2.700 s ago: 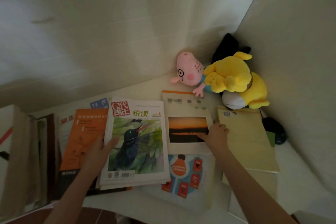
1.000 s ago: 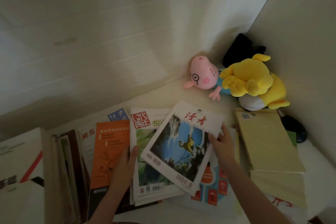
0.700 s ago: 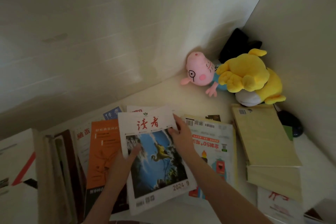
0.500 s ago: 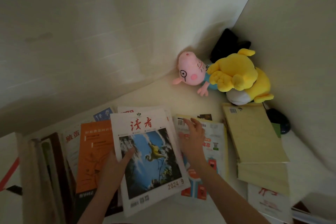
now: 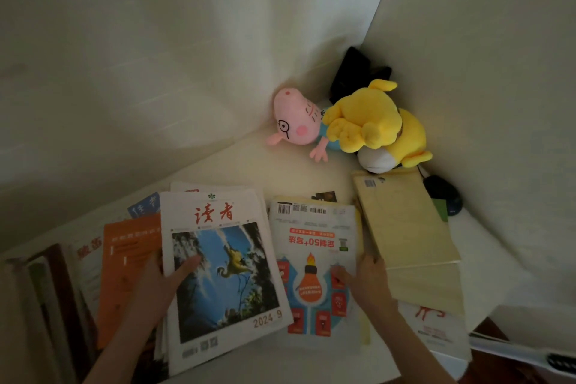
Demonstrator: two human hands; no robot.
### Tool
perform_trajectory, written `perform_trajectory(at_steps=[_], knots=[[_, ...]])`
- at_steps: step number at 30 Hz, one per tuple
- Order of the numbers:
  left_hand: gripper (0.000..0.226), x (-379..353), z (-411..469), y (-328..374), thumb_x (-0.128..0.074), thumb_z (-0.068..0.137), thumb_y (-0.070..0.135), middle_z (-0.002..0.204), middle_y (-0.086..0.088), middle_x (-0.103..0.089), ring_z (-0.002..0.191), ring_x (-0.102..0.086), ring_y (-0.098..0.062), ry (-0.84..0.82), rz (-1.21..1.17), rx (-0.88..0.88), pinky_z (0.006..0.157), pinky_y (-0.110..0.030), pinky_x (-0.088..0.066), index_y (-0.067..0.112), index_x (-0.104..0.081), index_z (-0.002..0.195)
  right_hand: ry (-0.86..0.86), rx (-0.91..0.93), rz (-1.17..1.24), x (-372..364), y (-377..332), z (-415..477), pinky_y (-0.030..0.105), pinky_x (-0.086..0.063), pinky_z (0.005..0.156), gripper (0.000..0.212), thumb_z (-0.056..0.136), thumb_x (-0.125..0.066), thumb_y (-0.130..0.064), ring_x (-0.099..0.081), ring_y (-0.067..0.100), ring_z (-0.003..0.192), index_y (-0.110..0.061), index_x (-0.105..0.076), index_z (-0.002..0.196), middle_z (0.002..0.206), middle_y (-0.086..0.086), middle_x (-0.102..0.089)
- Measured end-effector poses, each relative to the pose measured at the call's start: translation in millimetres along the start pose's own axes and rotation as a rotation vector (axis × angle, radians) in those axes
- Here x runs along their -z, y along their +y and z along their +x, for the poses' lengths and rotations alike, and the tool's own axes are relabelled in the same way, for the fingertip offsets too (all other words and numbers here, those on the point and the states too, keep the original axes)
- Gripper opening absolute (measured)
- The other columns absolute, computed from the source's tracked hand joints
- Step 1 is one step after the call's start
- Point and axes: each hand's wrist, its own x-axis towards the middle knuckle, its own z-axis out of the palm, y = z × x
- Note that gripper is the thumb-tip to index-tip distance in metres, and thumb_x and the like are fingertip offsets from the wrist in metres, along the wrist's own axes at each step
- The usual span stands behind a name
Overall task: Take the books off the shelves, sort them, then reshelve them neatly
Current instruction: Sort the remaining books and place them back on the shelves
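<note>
Magazines and books lie flat on a white surface in a corner. A magazine with a blue bird picture [image 5: 218,271] tops the left pile, and my left hand [image 5: 162,284] grips its left edge with the thumb on the cover. To its right lies an upside-down magazine with an orange light bulb [image 5: 314,265]. My right hand [image 5: 364,280] holds that magazine's right edge, thumb on top. An orange book [image 5: 127,262] lies left of the pile. A stack of yellow books [image 5: 408,234] sits on the right.
A pink pig plush [image 5: 296,121] and a yellow plush [image 5: 374,125] lie in the corner by a black object [image 5: 352,75]. A dark computer mouse [image 5: 445,196] sits by the right wall. Upright books [image 5: 46,305] stand at far left. More magazines [image 5: 433,324] lie at lower right.
The blue bird magazine went from my right hand onto the left pile. My right hand then moved right and down to the light bulb magazine's edge. My left hand stayed on the pile.
</note>
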Motion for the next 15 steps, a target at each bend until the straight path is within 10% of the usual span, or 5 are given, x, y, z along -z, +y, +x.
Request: perform_trajectory(at_steps=[8,15], knots=[[0.052,19.7,2.2,4.7,-0.069,0.083,0.031,0.117,-0.008,-0.061,0.105,-0.058,-0.029,-0.038,0.022,-0.004,0.088,-0.042,-0.044,0.017,-0.049,0.128,0.043,-0.116,0.081,-9.8,-15.6,-2.0,0.045,-0.031,0.108,0.092,0.068,-0.085,-0.029,-0.031,0.038,0.131,0.0,-0.026,0.133,0.135,0.021,-0.035],[0.053,25.1,0.4,4.4,-0.071,0.08,0.035,0.116,-0.005,-0.063,0.105,-0.061,-0.028,-0.076,0.012,0.039,0.092,-0.051,-0.048,0.022,-0.05,0.128,0.036,-0.144,0.031,-3.5,-23.0,0.1,0.043,-0.026,0.11,0.076,0.073,-0.082,-0.028,-0.027,0.037,0.132,-0.003,-0.037,0.128,0.135,0.018,-0.033]])
